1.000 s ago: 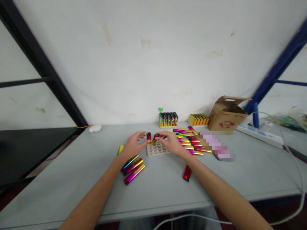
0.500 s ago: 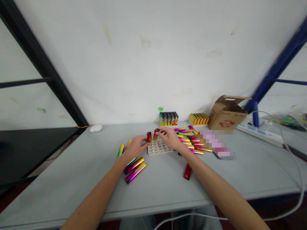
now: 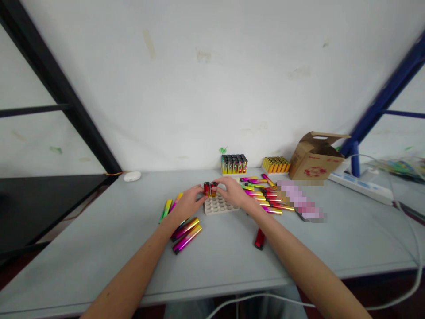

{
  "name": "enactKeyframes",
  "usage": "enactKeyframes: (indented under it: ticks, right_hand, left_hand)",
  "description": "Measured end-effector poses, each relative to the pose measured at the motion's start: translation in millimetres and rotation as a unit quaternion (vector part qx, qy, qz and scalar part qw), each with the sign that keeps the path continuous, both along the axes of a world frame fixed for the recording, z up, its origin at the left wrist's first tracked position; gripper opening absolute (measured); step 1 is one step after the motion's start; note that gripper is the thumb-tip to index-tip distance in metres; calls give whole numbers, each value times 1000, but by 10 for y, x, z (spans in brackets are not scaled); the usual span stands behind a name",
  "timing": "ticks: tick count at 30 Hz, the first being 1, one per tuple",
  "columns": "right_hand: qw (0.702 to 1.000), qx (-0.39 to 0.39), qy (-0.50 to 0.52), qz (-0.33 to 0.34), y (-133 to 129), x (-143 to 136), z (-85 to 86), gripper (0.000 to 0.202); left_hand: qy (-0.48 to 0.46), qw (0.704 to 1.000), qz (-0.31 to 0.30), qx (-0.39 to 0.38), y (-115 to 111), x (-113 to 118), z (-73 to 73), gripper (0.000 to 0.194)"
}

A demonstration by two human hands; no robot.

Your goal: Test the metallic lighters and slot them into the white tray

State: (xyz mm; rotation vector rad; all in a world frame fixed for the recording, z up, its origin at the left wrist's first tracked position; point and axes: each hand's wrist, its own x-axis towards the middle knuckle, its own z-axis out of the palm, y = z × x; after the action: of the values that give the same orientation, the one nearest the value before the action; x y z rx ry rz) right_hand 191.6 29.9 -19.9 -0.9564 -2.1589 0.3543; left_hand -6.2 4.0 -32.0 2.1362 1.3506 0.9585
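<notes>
A pale tray with rows of holes (image 3: 221, 206) lies on the table between my hands. Two red lighters stand upright side by side at its back left corner. My left hand (image 3: 188, 201) has its fingers closed on the left red lighter (image 3: 206, 189). The fingers of my right hand (image 3: 232, 191) are round the right red lighter (image 3: 213, 189). Several colourful lighters (image 3: 187, 238) lie by my left wrist, and more (image 3: 265, 197) are spread right of my right hand. One red lighter (image 3: 260, 238) lies beside my right forearm.
Against the wall stand a filled block of black-topped lighters (image 3: 234, 164) and a tray of yellow ones (image 3: 276, 165). An open cardboard box (image 3: 315, 159), a white power strip (image 3: 361, 185) and a blurred pink item (image 3: 299, 199) are on the right. A white case (image 3: 132, 176) sits back left.
My right hand has brought its red lighter down and left, from tilted to upright beside the other one. My left hand has hardly moved.
</notes>
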Motion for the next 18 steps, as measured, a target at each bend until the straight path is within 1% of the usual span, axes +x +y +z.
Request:
enactKeyframes:
  ticks: [2, 5, 7, 9, 11, 13, 14, 16, 18]
  right_hand:
    - [1000, -23, -8, 2, 26, -20, 15, 18]
    - [998, -51, -27, 25, 39, 19, 41, 19]
    - [998, -49, -27, 23, 3, 128, 70, 26]
    - [999, -34, -5, 6, -90, 314, 118, 35]
    - [1000, -12, -7, 12, -250, 555, 186, 31]
    - [996, -11, -50, 74, -468, 809, 258, 30]
    - [991, -14, -86, 104, -588, 925, 288, 35]
    - [982, -17, -152, 108, -816, 1104, 321, 44]
    - [976, -26, -200, 85, -994, 1196, 321, 46]
  left_hand:
    - [-5, 1000, 3, -4, -5, 3, 10, 17]
    - [-19, 1000, 14, -14, -11, 5, 16, 16]
    - [-33, 999, 19, -18, -8, 3, 10, 16]
    - [-25, 999, 22, -14, 0, 0, -2, 17]
    - [11, 999, 29, -9, 8, -3, -13, 20]
    - [46, 998, 34, -8, 17, -5, -19, 24]
    - [55, 998, 34, -8, 22, -6, -20, 26]
    - [58, 998, 29, -5, 34, -7, -19, 26]
    - [55, 998, 22, 5, 50, -12, -20, 25]
